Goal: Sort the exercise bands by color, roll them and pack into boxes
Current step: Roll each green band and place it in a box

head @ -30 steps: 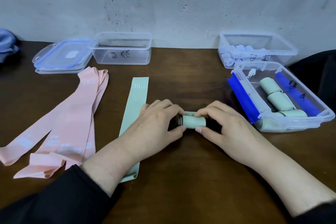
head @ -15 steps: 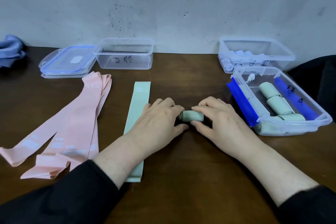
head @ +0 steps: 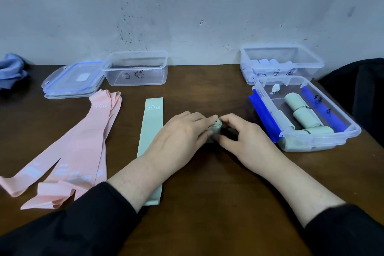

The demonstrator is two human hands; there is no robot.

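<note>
The soft, springy pale-green rolled elastic band [head: 216,129] is being pinched endwise (likely to unroll) by left hand [head: 178,137] and right hand [head: 247,141].

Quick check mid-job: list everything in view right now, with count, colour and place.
rolled band: one, green, table centre, between both hands
flat green band: one, marked 30 LB, left of centre
pink bands: several, count unclear, flat at left
near box: one, clear with blue clips, right; at least four green rolls inside
far right box: one, clear, by wall, pale blue rolls inside
far left box: one, clear, by wall
lids: stacked, clear with blue rims, far left
blue cloth: one, left edge
left hand: grips the roll
right hand: pinches the roll
</note>
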